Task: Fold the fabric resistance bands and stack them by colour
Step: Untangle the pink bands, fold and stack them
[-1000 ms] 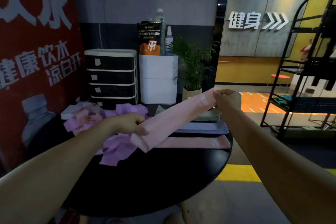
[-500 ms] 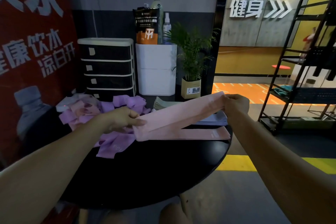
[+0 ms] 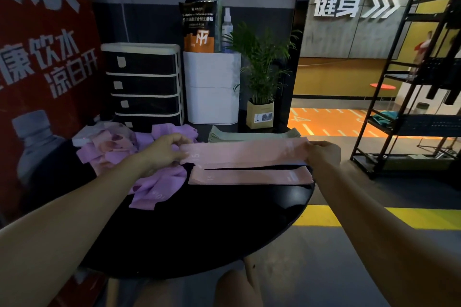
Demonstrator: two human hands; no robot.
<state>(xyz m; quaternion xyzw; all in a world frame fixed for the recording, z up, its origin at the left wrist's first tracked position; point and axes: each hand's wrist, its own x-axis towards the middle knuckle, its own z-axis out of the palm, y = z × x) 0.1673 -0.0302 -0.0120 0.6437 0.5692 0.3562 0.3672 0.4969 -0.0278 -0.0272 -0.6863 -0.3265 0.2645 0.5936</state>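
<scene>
Both grips are pinched shut on one pink band (image 3: 245, 153): left hand (image 3: 163, 151) at one end, right hand (image 3: 324, 153) at the other, arms stretched out, band flat just above the desk (image 3: 199, 232). Another pink band (image 3: 249, 176) lies right beside it (nearer me), a purple pile (image 3: 154, 187) left of it.

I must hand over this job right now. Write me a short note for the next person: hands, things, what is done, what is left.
Left hand and right hand each pinch one end of the held pink band, stretched flat above the black table.
Done: one flat pink band lies just below it; green stack behind.
Left: lay this band on the flat one, then sort the purple and pink heap at left.
</scene>
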